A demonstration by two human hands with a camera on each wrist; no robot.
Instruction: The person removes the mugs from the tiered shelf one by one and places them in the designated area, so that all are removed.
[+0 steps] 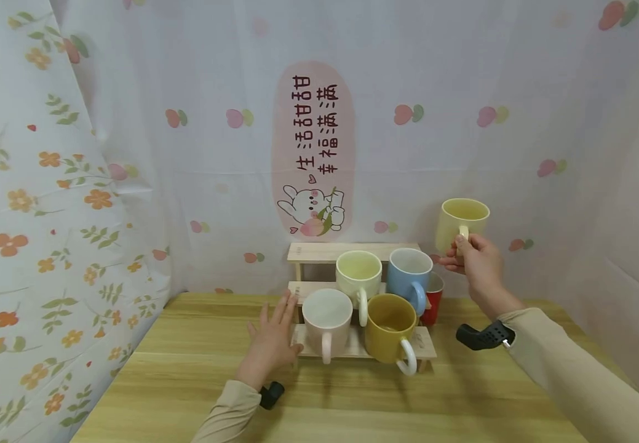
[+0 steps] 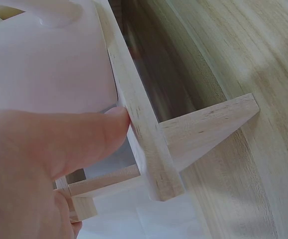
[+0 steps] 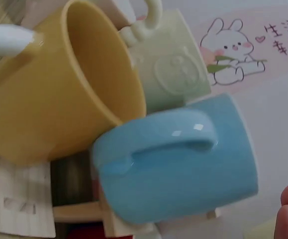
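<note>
My right hand [image 1: 482, 264] pinches the handle of a pale yellow mug [image 1: 452, 231], held up in the air right of the wooden tiered rack [image 1: 347, 252]. At the rack's left end my left hand [image 1: 272, 341] rests with fingers spread; in the left wrist view its thumb [image 2: 94, 134] touches the front step's edge. On the front step stand a pale pink mug [image 1: 325, 323] and a mustard mug [image 1: 388, 335] with a white handle. One step up are a pale green mug [image 1: 355, 277] and a blue mug [image 3: 183, 174].
A red cup [image 1: 434, 301] stands behind the rack's right end, partly hidden. The wood-grain table [image 1: 197, 344] carries the rack. Behind hangs a patterned curtain [image 1: 214, 184] with a rabbit print, and a floral curtain [image 1: 75, 246] borders the left side.
</note>
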